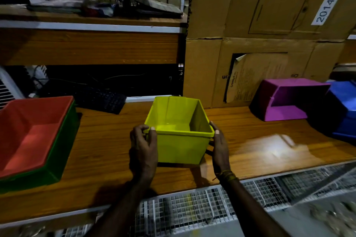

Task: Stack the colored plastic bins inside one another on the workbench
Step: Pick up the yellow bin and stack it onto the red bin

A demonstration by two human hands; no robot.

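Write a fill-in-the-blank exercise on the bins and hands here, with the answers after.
1. Both hands grip the ____ bin.
2. The red bin sits nested inside the ____ bin.
3. The purple bin lies beside the ____ bin.
4. The left hand and right hand hold the bin at its ____ corners.

Answers: yellow; green; blue; near

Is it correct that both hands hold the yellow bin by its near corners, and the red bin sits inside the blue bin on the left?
Not quite. In the head view the red bin sits inside a green bin, not a blue one. The left hand and right hand do hold the yellow bin by its near corners.
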